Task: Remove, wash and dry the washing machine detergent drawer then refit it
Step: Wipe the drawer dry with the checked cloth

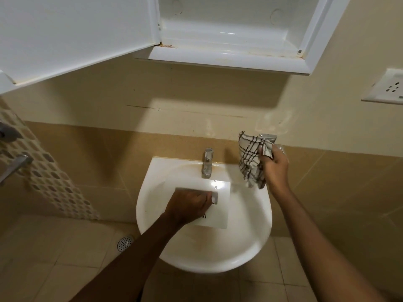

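The white detergent drawer (220, 205) lies flat across the bowl of the white sink (257, 225), just in front of the tap. My left hand (189, 203) grips it from above, covering its left part. My right hand (275, 165) is raised to the right of the tap, beyond the sink's rim, and holds a white cloth with a dark check pattern (250, 162) that hangs down from the fingers. A small grey object (268, 137) shows behind the cloth at the fingertips; I cannot tell what it is.
A chrome tap (207, 162) stands at the back of the sink, with no water running. A white wall cabinet (231, 40) hangs overhead, its door (72, 35) swung open to the left. A wall socket (388, 88) sits at right. A floor drain (124, 243) lies lower left.
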